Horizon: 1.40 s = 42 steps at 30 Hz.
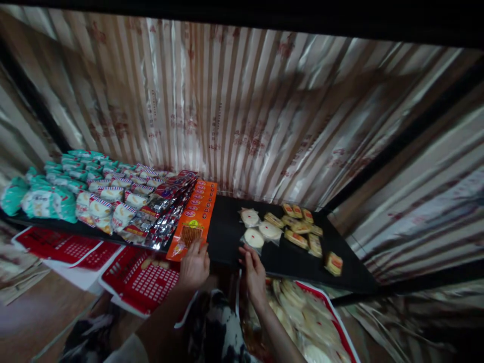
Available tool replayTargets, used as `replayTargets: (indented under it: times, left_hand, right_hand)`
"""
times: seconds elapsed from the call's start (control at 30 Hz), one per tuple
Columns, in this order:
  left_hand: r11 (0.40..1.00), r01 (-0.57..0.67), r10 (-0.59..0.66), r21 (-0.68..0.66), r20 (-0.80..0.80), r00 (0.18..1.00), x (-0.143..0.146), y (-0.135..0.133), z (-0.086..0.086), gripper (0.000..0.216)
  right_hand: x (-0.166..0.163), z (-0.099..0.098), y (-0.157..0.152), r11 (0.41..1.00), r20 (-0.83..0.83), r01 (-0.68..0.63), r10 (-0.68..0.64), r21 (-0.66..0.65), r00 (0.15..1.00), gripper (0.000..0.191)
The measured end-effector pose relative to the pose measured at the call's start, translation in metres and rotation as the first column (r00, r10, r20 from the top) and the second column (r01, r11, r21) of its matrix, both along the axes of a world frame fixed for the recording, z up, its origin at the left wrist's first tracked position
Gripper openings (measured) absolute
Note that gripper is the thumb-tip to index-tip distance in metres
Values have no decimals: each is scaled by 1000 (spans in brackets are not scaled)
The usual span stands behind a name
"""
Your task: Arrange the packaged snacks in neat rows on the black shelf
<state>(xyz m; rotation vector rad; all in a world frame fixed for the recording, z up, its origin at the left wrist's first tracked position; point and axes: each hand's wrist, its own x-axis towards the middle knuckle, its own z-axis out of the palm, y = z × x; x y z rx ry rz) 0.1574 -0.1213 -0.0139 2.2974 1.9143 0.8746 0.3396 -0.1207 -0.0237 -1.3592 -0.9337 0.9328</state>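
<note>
My left hand [194,266] rests at the near end of a long orange packet [194,217] lying on the black shelf [227,229], fingers touching the packet's edge. My right hand [252,272] reaches toward the shelf's front edge, just below a round white cake in clear wrap [253,238]; its fingers look extended and hold nothing. More round white cakes [269,230] and yellow-wrapped cakes with red labels [298,224] lie to the right on the shelf.
Left on the shelf lie rows of silver-red packets [166,212], white-and-orange snack bags [106,201] and teal bags [49,194]. Below stand red-and-white boxes [143,280] and an open box of pale cakes [310,322]. Striped shiny curtains hang behind.
</note>
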Motion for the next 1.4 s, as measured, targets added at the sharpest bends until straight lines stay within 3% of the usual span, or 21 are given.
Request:
replayTargets:
  times: [0.17,0.43,0.63,0.73,1.0,1.23,1.4]
  left_hand:
    - [998,58,-55,-18,144,988,30,-62,-7,34]
    - [995,23,17,-100,388,921,75,-127,13,32]
    - [980,-33,125,-196,479,869,87,-172,8,30]
    - [953,-41,192,-302,492,849,92,-191,7,28]
    - [826,58,263,-560,475,840,136,-218,11,27]
    - [783,214,153,-584,515,844,222,-226,-2,27]
    - [768,281,89,-576,530,843,252,-229,9,24]
  right_hand:
    - [36,-5,-46,1000,52,12,-12,-8,999,47]
    - [102,-8,-121,1000,119,19,-21,14,993,43]
    - [136,-28,-169,998,473,-51,63,-38,879,39]
    - [151,-22,-183,997,571,-76,61,3,819,37]
    - [177,29,-205,967,555,-231,249,-104,794,34]
    - [222,11,-260,975,452,-143,207,-173,867,35]
    - [249,23,-278,969,425,-143,218,-200,878,44]
